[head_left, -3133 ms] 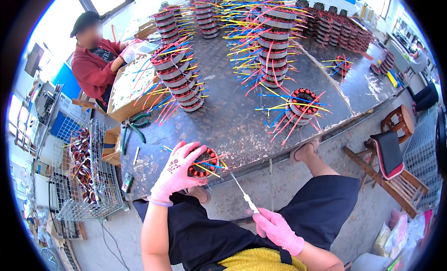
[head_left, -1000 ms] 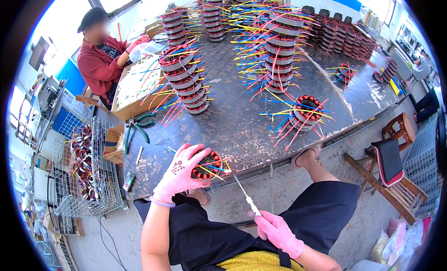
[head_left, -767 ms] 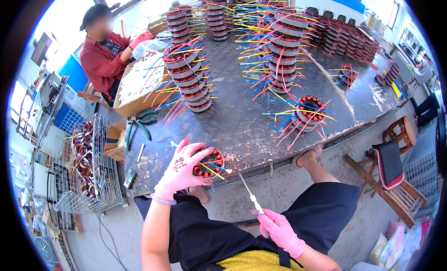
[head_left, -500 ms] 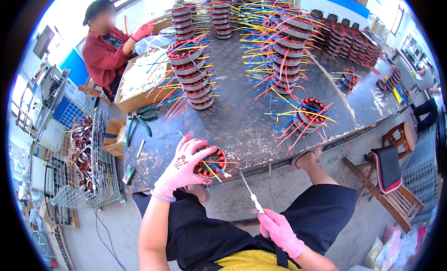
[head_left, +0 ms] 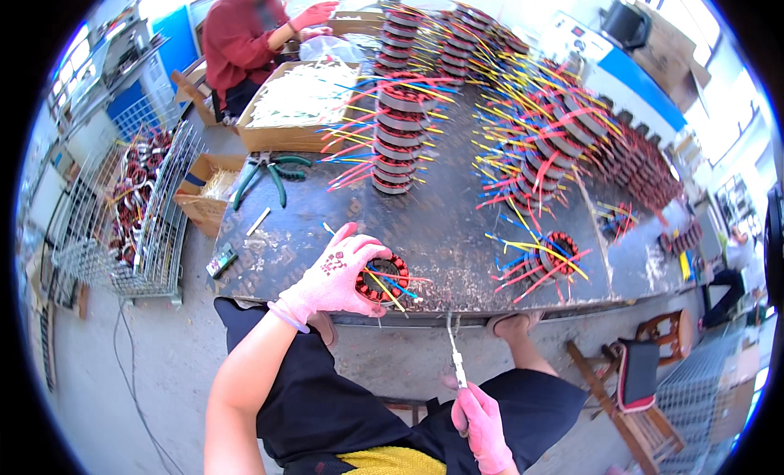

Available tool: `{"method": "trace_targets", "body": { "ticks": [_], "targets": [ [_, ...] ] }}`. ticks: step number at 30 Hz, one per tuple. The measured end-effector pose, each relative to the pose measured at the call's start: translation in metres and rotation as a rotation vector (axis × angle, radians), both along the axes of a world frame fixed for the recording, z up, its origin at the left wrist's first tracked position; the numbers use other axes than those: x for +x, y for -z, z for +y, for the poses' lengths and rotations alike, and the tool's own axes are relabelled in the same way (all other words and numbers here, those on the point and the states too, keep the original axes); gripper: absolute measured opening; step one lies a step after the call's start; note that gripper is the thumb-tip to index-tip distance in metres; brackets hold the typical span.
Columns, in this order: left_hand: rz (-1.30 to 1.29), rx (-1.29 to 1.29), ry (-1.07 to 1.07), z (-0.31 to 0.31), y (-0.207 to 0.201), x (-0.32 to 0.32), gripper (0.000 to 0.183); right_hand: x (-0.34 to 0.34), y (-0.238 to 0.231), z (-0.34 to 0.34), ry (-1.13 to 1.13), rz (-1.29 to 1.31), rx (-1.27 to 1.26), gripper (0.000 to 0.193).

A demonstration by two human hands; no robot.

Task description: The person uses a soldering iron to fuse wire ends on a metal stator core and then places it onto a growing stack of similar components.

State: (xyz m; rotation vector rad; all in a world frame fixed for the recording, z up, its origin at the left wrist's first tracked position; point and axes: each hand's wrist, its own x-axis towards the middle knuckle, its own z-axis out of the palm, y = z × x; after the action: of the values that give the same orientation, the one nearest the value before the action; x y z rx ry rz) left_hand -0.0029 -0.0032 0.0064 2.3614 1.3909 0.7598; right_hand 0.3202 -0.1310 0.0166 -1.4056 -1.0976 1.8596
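Note:
My left hand [head_left: 336,272], in a pink glove, grips a motor stator [head_left: 397,272] with red windings at the table's front edge. Short red, yellow and blue wires stick out of the stator toward the right. In my gloved right hand [head_left: 482,428] is a slim tool [head_left: 457,362] with a white handle and a thin metal shaft. Its tip points up, apart from the wires. A single wired stator [head_left: 562,253] sits to the right, and a tall stack of stators [head_left: 400,140] rises beyond my left hand.
Green-handled pliers [head_left: 273,174] and a small green-and-white box [head_left: 221,263] lie at left. A carton [head_left: 298,138] holds white pieces. More stator stacks [head_left: 555,140] lean at back right. A wire basket [head_left: 122,254] stands left of the table [head_left: 327,222]; a co-worker [head_left: 245,46] sits far left.
The tool's tip has gone from beside the stator's red wire to a spot lower and farther from it. My left hand keeps its hold on the stator. The whole view has shifted.

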Motion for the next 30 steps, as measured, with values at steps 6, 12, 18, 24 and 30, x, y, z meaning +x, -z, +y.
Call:
{"method": "trace_targets", "body": {
  "ticks": [6, 12, 18, 24, 30],
  "targets": [
    [-0.228, 0.068, -0.22, -0.014, -0.022, -0.005, 0.088, 0.011, -0.012, 0.003, 0.106, -0.029, 0.026, 0.046],
    [-0.36, 0.154, -0.222, -0.024, -0.032, -0.013, 0.082, -0.012, -0.02, 0.002, 0.122, -0.074, 0.177, 0.036],
    [-0.465, 0.053, -0.213, -0.029, -0.027, -0.016, 0.08, -0.015, -0.017, 0.001, 0.111, -0.034, 0.177, 0.031],
    [-0.632, -0.108, -0.16, -0.029, -0.02, -0.016, 0.079, -0.015, -0.014, 0.0, 0.116, 0.003, 0.106, 0.048],
    [-0.764, -0.321, -0.163, -0.029, -0.027, -0.011, 0.08, -0.013, -0.012, -0.001, 0.132, -0.004, 0.106, 0.047]
  ]
}}
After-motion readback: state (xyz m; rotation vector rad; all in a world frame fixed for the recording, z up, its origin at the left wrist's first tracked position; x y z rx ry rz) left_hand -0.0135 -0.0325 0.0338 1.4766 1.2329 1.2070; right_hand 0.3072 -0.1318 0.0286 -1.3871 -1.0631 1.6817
